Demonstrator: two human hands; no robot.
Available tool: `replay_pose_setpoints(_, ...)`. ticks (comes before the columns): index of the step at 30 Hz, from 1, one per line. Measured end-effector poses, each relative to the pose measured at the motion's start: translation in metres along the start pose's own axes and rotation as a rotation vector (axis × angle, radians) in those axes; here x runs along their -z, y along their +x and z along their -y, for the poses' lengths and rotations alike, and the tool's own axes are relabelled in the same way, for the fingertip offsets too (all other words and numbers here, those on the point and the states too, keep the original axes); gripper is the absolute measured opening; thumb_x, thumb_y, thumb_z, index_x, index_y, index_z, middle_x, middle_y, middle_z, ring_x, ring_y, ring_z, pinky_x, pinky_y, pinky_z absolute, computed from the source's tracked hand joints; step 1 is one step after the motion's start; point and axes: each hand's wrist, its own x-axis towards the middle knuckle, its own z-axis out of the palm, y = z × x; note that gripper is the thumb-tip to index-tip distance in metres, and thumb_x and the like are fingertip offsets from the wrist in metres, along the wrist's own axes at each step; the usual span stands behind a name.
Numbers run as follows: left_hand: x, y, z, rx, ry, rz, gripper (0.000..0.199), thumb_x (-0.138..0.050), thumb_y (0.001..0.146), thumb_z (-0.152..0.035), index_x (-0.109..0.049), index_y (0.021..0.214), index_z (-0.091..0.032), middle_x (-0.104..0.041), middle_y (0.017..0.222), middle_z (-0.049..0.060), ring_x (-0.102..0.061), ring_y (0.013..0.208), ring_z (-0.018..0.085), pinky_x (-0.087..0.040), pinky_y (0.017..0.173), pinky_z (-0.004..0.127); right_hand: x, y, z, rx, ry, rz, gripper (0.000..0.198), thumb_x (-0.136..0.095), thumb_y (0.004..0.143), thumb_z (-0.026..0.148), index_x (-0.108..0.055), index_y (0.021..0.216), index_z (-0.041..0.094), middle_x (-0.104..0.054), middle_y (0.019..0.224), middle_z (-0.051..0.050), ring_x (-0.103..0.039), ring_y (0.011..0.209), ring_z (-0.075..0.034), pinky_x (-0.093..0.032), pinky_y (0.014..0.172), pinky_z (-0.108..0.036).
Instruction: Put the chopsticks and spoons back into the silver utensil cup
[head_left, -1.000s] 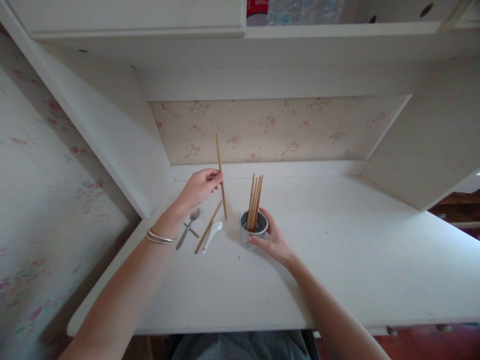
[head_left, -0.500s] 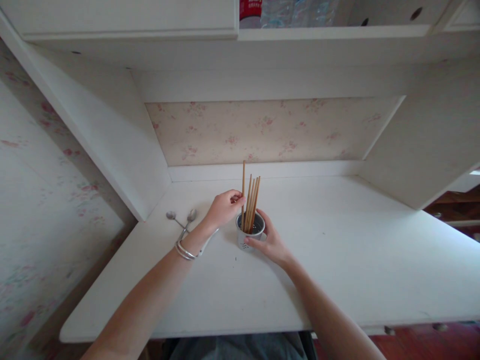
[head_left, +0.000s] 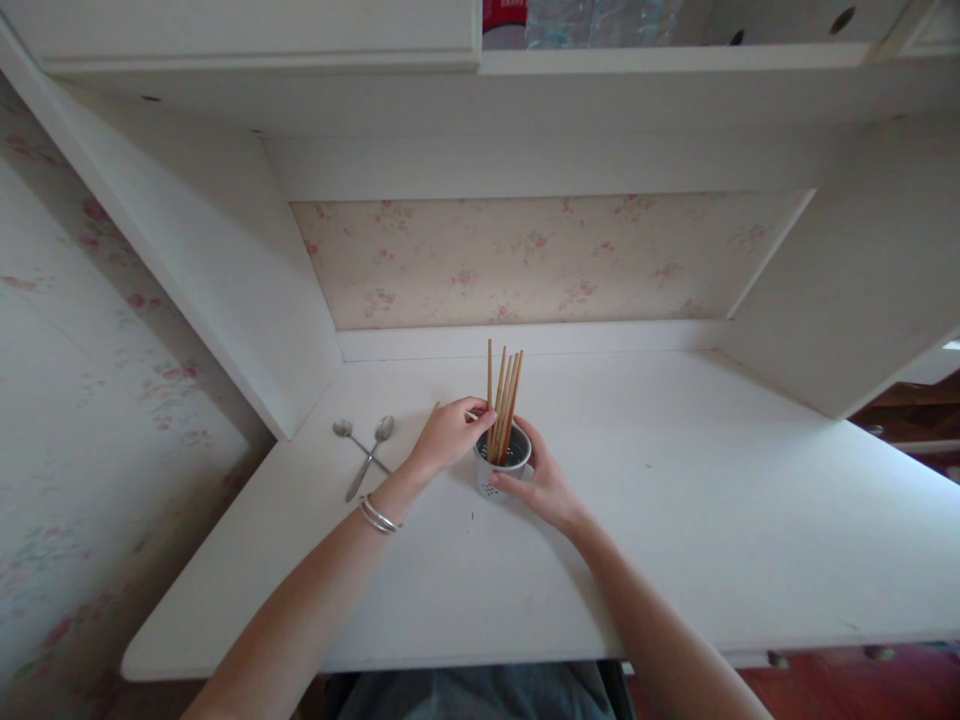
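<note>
In the head view, the left hand [head_left: 452, 433] pinches a chopstick [head_left: 490, 372], its lower end inside the cup [head_left: 490, 485] beside the other chopsticks [head_left: 511, 385]. The right hand [head_left: 541, 484] is clasped around the cup, midway between the counter's [head_left: 690, 500] front and back edges. Two crossed spoons [head_left: 383, 430] lie nearer its left edge.

The desk [head_left: 675, 510] is plain white. On it I see honey-tan chopsticks [head_left: 516, 390] and a silver-grey cup [head_left: 484, 476] patterned with dark round holes, greyer inside. Toward the desk's left edge the spoons [head_left: 384, 430] shine silver, as do the bangles [head_left: 379, 514]. Beyond its back edge the panel [head_left: 487, 265] is cream sprigged with pink flowers; past the left edge, the wall [head_left: 90, 390] carries pink blooms and dull green leaves on greyish white. Below the near right edge, the floor [head_left: 810, 692] is deep red.
</note>
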Motion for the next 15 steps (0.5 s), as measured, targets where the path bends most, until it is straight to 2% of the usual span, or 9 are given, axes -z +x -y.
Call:
replay_pose_setpoints(7,0.001,0.001,-0.003,-0.012,0.003,-0.005,0.034,-0.049,0.089,-0.045,-0.07,0.092,-0.018,-0.073,0.088,0.004,-0.066,0.078,0.016,-0.049,0.072,0.025,0.0,0.0,-0.002,0.024,0.001,-0.013,0.092,-0.083,0.065,0.035,-0.033,0.141,0.025,-0.052,0.135,-0.011,-0.051,0.123,-0.029,-0.039,0.105,-0.048)
replay_pose_setpoints(15,0.006,0.005,-0.015,-0.132,0.212,-0.067,0.034,-0.044,0.092,-0.04,-0.069,0.084,-0.018,-0.071,0.084,0.004,-0.062,0.077,0.015,-0.044,0.072,0.024,0.0,-0.001,0.005,0.001,0.001,-0.009,0.093,-0.083,0.065,0.035,-0.032,0.141,0.023,-0.05,0.137,-0.013,-0.052,0.122,-0.028,-0.039,0.105,-0.047)
